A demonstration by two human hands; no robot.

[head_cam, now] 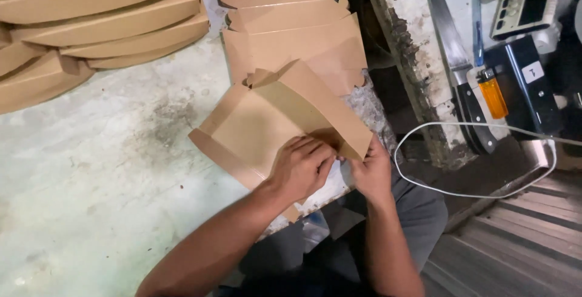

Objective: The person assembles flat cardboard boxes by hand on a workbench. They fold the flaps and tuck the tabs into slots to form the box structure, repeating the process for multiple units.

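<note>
Fingers of left hand (301,166) and right hand (371,173) pinch brown cardboard box (267,121).

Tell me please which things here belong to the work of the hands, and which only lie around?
In the work:
- brown cardboard box blank, pressed by left hand and right hand
- flat blanks pile
- folded boxes stack

Only lying around:
- knife
- orange lighter
- white cable
- calculator

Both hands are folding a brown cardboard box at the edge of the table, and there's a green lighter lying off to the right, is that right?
Not quite: the lighter is orange, not green, as the head view shows. The rest holds: the left hand and right hand are both on the brown cardboard box at the edge of the table, and the lighter lies off to the right.
</note>
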